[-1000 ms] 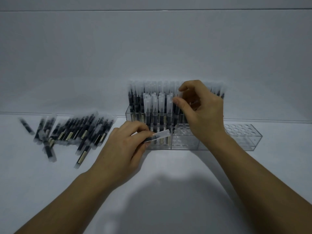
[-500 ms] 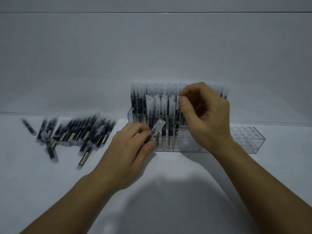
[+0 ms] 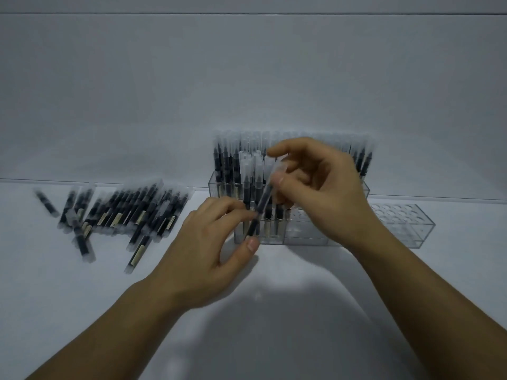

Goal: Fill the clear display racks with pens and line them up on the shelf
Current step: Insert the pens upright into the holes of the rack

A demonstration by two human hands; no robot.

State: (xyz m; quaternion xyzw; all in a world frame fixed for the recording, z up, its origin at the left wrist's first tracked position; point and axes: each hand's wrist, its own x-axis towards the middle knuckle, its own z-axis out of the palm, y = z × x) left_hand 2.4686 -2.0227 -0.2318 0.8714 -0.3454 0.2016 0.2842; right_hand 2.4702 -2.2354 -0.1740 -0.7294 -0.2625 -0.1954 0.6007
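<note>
A dark pen with a clear cap [image 3: 262,200] slants steeply in front of the racks. My left hand [image 3: 208,242] holds its lower end between fingertips and thumb. My right hand [image 3: 323,193] pinches its capped upper end. The front clear rack [image 3: 304,238] has pens standing in its left part, and the holes further right are empty. Behind it a second clear rack [image 3: 212,185] is packed with upright pens. A pile of loose pens [image 3: 123,212] lies on the white shelf to the left.
The empty right end of the front rack [image 3: 400,218] reaches past my right wrist. The shelf's back wall [image 3: 247,91] rises close behind the racks. One stray pen [image 3: 46,201] lies at the far left of the pile.
The pen in my left hand has swung from lying sideways to nearly upright. My right hand has come down off the standing pens and taken hold of its cap.
</note>
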